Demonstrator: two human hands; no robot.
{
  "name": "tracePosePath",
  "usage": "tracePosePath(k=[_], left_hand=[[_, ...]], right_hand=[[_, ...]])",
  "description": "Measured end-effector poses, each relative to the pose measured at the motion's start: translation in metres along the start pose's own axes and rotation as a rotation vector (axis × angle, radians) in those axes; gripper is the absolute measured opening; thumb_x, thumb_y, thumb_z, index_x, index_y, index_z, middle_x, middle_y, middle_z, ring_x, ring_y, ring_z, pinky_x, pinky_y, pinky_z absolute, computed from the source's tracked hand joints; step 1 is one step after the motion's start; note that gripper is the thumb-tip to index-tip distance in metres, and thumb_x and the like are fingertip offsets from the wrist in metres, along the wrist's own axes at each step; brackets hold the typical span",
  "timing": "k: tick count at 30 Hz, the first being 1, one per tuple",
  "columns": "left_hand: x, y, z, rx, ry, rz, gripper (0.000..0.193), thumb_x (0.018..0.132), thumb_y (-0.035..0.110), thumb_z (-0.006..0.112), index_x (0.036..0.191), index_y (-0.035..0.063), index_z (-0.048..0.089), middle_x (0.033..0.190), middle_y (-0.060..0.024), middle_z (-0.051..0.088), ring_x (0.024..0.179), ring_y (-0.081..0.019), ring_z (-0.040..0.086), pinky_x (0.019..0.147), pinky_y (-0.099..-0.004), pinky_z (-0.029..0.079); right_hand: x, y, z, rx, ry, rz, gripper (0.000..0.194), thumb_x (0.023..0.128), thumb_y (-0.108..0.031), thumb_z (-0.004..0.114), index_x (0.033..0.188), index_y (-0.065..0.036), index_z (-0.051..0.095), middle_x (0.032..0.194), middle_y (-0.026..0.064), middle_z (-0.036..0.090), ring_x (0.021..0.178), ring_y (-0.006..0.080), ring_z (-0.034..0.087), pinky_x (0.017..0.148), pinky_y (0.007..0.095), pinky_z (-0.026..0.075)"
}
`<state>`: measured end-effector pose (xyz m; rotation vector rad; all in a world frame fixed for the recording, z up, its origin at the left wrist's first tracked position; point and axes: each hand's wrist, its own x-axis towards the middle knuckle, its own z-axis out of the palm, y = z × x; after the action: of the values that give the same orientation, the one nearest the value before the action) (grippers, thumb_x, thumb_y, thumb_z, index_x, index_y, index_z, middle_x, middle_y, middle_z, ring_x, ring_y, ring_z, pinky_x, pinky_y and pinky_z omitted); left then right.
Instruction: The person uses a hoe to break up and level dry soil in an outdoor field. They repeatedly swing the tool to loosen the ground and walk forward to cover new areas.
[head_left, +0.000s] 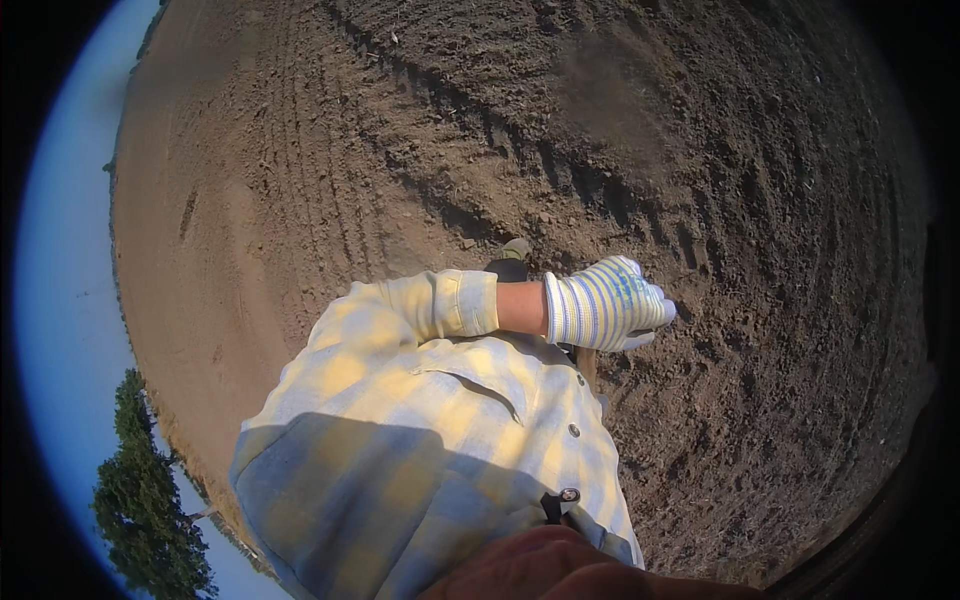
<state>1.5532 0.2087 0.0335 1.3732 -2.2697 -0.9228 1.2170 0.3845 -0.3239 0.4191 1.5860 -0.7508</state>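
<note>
My left hand (611, 304), in a striped white, yellow and blue knit work glove, reaches across in front of my chest. Its fingers are bent, and the palm side is hidden, so whether it holds anything cannot be told. A short length of what looks like a wooden handle (586, 365) shows just below the glove, beside my plaid shirt (465, 390); its ends are hidden. A small dark spot lies by the fingertips. My right hand is not recognisable in view. Blurred skin fills the bottom edge, close to the lens. Bare brown soil lies before me.
Tilled soil (750, 300) with clods and shadowed furrows surrounds me. One shoe (516, 249) shows on the ground beyond my forearm. Smoother dirt (195, 247) stretches towards the horizon at the left, where a leafy tree (146, 495) stands.
</note>
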Motion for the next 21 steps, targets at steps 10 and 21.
tracePosePath(k=[10, 21], left_hand=[[-0.013, 0.048, -0.001, -0.134, -0.13, 0.301, 0.022, 0.074, 0.026, 0.062, 0.081, 0.0073, 0.054, 0.067, -0.0073, 0.056, 0.07, -0.0272, 0.058, 0.061, -0.0386, 0.045], [-0.023, 0.028, 0.008, -0.349, -0.168, 0.203, 0.024, 0.071, 0.027, 0.06, 0.087, 0.0083, 0.061, 0.075, -0.0084, 0.062, 0.069, -0.0273, 0.06, 0.065, -0.0376, 0.046]], right_hand=[[0.022, -0.066, 0.046, -0.239, -0.081, -0.059, 0.037, 0.084, -0.039, 0.048, 0.105, -0.009, 0.049, 0.095, 0.007, 0.057, 0.083, 0.0235, 0.056, 0.077, 0.0431, 0.047], [0.021, -0.071, 0.063, -0.212, -0.107, -0.126, 0.039, 0.084, -0.041, 0.046, 0.106, -0.009, 0.049, 0.096, 0.0075, 0.057, 0.085, 0.0239, 0.056, 0.078, 0.0432, 0.047]])
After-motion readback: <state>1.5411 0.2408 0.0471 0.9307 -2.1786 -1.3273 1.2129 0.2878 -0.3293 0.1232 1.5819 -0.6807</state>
